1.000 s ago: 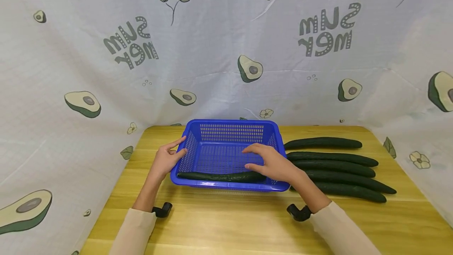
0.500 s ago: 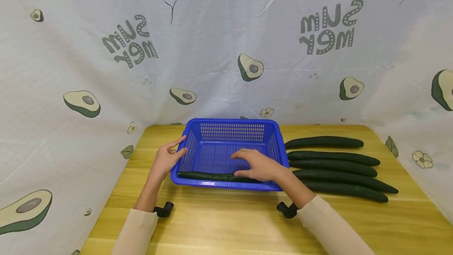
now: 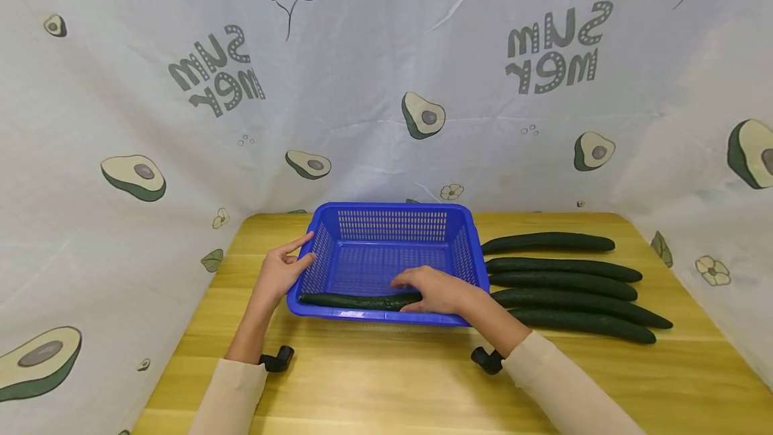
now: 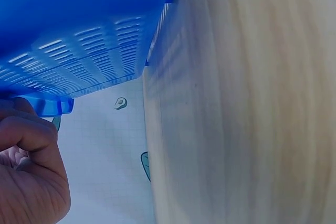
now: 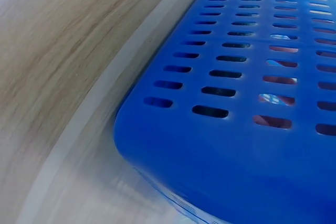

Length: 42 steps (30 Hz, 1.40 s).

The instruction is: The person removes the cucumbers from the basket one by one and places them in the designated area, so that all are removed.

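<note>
A blue plastic basket (image 3: 392, 213) with slotted walls stands mid-table in the head view. My left hand (image 3: 281, 272) grips its left rim, thumb over the edge and index finger stretched along it; in the left wrist view the curled fingers (image 4: 31, 140) are under the rim. One dark green cucumber (image 3: 356, 301) lies inside along the near wall. My right hand (image 3: 436, 291) reaches into the basket and holds this cucumber, thumb on its near side and fingers on its far side, hiding its right end. The right wrist view shows mostly the basket's outer wall (image 5: 220, 145).
Several more cucumbers (image 3: 568, 279) lie side by side on the wooden table (image 3: 374, 381), right of the basket, their left ends close by or behind its wall. A white cloth (image 3: 362, 86) printed with avocados hangs behind the table and at both sides.
My right hand has moved left and down inside the basket, from above the cucumber onto it. The left hand keeps its place on the rim.
</note>
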### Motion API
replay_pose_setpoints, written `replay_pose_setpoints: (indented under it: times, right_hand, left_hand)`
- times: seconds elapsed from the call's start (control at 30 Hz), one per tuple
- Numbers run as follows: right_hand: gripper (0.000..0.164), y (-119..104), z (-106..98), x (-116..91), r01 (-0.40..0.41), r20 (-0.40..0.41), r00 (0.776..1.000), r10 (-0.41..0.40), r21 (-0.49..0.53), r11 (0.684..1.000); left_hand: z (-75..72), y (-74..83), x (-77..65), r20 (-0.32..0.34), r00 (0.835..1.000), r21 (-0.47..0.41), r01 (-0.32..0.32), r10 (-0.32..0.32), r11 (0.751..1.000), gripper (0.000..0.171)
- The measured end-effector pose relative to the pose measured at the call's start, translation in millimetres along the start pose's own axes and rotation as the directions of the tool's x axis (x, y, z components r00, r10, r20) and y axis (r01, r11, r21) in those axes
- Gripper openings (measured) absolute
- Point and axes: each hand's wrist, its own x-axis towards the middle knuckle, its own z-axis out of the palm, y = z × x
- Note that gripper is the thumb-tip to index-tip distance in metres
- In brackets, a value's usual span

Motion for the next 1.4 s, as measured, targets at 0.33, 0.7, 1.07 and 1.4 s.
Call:
replay_pose_setpoints:
  times: [0.33,0.7,1.07,1.4]
  right_hand:
    - [0.041,-0.7,2.1,3.4,0.057,0.030,0.998,-0.054,-0.102,0.993]
    - [0.037,-3.3,0.9,1.4,0.008,0.005,1.000,-0.008,-0.045,0.999]
    - [0.034,-7.4,-4.4,-9.9,-0.028,-0.066,0.997,0.030,0.025,0.999]
    - [0.034,-8.7,-3.6,-13.9,0.000,-0.151,0.989,0.005,0.039,0.999]
  left_hand:
    - [-1.3,0.3,-0.5,0.009,1.000,-0.018,0.014,-0.014,1.000,0.055]
    - [-6.7,27.8,-16.5,0.050,0.998,-0.051,0.044,-0.041,0.998,0.056]
    - [-8.0,27.6,-18.5,0.067,0.997,-0.067,0.042,-0.038,0.997,0.056]
    - [-7.5,29.6,-19.8,0.070,0.997,-0.052,0.027,-0.024,0.998,0.056]
